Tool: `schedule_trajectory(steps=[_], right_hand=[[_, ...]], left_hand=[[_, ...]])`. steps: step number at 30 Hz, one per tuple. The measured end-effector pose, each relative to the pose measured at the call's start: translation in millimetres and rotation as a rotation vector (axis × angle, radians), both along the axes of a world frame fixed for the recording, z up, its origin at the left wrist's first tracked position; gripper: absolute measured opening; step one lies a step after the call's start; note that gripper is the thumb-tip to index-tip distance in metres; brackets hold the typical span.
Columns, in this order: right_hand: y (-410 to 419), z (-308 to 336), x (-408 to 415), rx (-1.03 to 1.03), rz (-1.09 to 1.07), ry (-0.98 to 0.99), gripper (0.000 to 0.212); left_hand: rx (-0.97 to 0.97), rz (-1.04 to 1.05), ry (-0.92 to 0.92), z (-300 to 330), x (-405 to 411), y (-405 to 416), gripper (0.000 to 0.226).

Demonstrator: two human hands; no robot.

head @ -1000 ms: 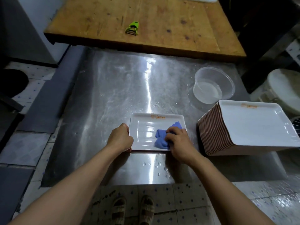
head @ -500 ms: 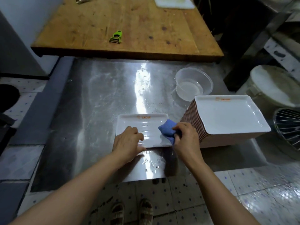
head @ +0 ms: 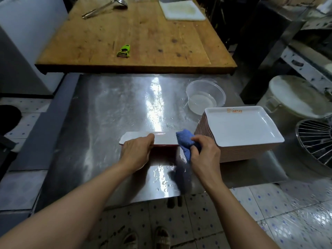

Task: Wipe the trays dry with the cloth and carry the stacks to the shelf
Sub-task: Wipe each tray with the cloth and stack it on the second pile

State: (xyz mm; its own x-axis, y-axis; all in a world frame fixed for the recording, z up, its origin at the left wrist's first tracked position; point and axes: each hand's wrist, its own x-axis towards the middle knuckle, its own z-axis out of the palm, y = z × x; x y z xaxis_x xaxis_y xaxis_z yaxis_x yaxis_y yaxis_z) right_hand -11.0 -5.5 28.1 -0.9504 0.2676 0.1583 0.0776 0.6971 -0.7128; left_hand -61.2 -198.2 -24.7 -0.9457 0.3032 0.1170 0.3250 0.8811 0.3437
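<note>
A single white tray (head: pixel 164 140) with a red underside is tilted up off the wet steel table (head: pixel 107 123), its near edge raised. My left hand (head: pixel 137 152) grips that near edge, thumb over the rim. My right hand (head: pixel 204 153) holds the blue cloth (head: pixel 186 143) bunched against the tray's right end. A tall stack of the same white trays (head: pixel 239 128) stands just to the right, close to my right hand.
A clear plastic bowl (head: pixel 205 98) with water sits behind the stack. A wooden table (head: pixel 136 38) beyond holds a green peeler (head: pixel 124 51), a ladle (head: pixel 106 7) and a white cutting board (head: pixel 182 9). A white lidded bucket (head: pixel 294 97) and a wire rack (head: pixel 316 141) stand at right.
The tray lay flat while the cloth wiped its inside; now its near edge is lifted and tilted up, and the cloth has moved to its right end.
</note>
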Motion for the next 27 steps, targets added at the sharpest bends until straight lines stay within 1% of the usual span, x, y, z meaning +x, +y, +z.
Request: schedule_trajectory(steps=[3, 6, 8, 11, 13, 16, 18, 20, 22, 24, 25, 26, 27], right_hand=[[-2, 12, -3, -0.015, -0.014, 0.027, 0.018], [-2, 25, -7, -0.051, -0.044, 0.059, 0.019], [-4, 38, -11, -0.074, -0.066, 0.098, 0.021], [-9, 62, -21, -0.117, -0.068, 0.175, 0.022], [-15, 81, -29, -0.147, -0.032, 0.232, 0.022], [-29, 108, -44, -0.145, 0.086, 0.287, 0.02], [-43, 124, -52, -0.124, 0.144, 0.333, 0.013], [-59, 138, -57, -0.094, 0.17, 0.416, 0.009], [-73, 148, -62, -0.062, 0.193, 0.494, 0.002], [-85, 156, -68, -0.006, 0.221, 0.515, 0.02], [-89, 158, -71, 0.055, 0.222, 0.516, 0.03], [-92, 158, -74, 0.131, 0.206, 0.516, 0.033], [-95, 159, -77, 0.187, 0.189, 0.508, 0.029]], left_hand=[[0.077, 0.071, 0.014, 18, -8, -1, 0.007], [0.208, 0.177, -0.004, 41, -12, -5, 0.009], [0.36, 0.213, -0.029, 59, -11, -11, 0.006], [0.611, 0.3, -0.111, 86, -9, -21, 0.021], [0.756, 0.337, -0.178, 102, -7, -26, 0.024], [0.965, 0.356, -0.266, 124, -4, -31, 0.019], [1.078, 0.346, -0.299, 135, -3, -32, 0.013], [1.157, 0.325, -0.308, 146, -2, -32, 0.008], [1.211, 0.287, -0.299, 154, 0, -31, 0.013], [1.215, 0.248, -0.264, 159, 2, -30, 0.021], [1.204, 0.234, -0.244, 162, 3, -29, 0.024], [1.195, 0.227, -0.225, 164, 3, -28, 0.026], [1.191, 0.227, -0.206, 166, 3, -27, 0.027]])
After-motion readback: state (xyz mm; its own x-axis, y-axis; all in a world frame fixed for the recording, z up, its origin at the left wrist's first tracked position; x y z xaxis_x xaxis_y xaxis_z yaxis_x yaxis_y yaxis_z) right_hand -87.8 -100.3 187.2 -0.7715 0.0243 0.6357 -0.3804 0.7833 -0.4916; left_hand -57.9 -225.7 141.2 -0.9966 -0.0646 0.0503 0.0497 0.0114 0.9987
